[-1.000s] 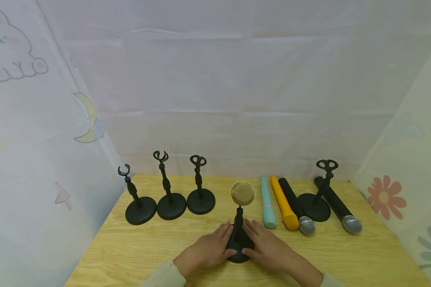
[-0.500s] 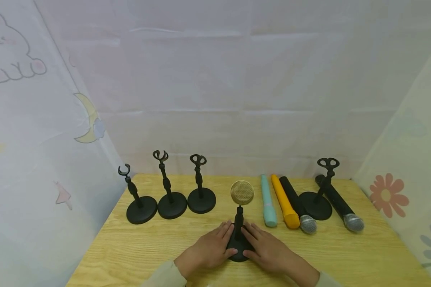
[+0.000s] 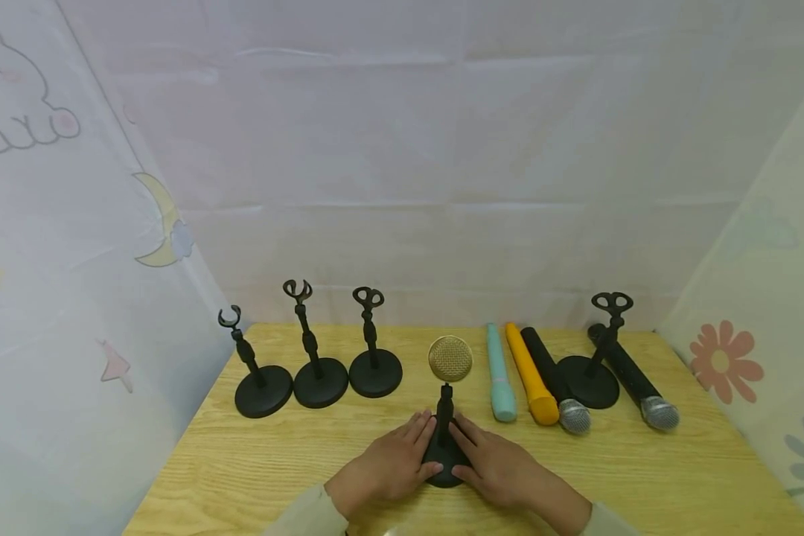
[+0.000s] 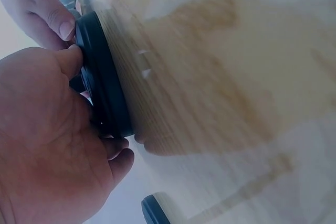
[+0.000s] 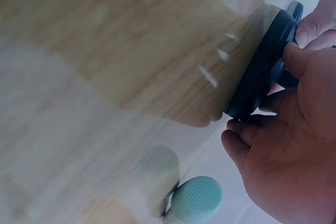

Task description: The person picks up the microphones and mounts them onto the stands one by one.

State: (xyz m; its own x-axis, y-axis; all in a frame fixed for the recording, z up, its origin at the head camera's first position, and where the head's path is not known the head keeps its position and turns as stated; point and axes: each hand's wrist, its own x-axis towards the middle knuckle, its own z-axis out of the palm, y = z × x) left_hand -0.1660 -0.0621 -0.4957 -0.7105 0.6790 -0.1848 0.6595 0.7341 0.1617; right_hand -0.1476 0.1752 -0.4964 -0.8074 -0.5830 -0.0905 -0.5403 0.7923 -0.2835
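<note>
Three black clip-topped stands (image 3: 320, 383) stand in a row at far left on the wooden table (image 3: 228, 476). A gold mesh disc (image 3: 450, 358) is just beyond the central stand. To the right lie a turquoise microphone (image 3: 502, 380), an orange microphone (image 3: 531, 374) and a black microphone (image 3: 547, 366). A fourth clip-topped stand (image 3: 588, 385) partly hides the silver-headed microphone (image 3: 635, 380) at far right. The central black stand (image 3: 445, 439) is upright at the near middle. Left hand (image 3: 395, 461) and right hand (image 3: 502, 465) flank its round base, touching it, fingers extended, thumbs spread on the near side.
</note>
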